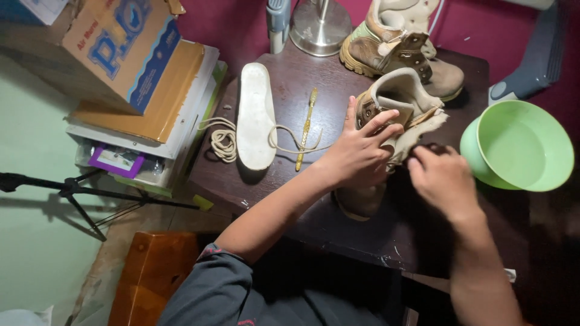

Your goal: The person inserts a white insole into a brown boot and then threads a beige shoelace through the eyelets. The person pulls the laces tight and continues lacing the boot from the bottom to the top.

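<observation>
A tan boot [396, 96] stands on the dark wooden table [326, 217] with its tongue pulled open. My left hand [357, 154] grips the boot's side, fingers spread over the upper near the opening. My right hand [441, 178] pinches the flap of the boot on its right side; what its fingertips hold is partly hidden. A second tan boot [402, 51] stands behind the first. A pale insole [255, 118] lies to the left, with a beige lace [225, 140] coiled beside it and trailing across it. A yellow toothbrush [305, 130] lies between insole and boot.
A light green plastic bowl [519, 148] sits at the table's right edge. A metal lamp base [320, 27] stands at the back. Stacked cardboard boxes [130, 60] are on the left, a tripod [72, 193] below them, and a wooden stool [154, 271] beside my arm.
</observation>
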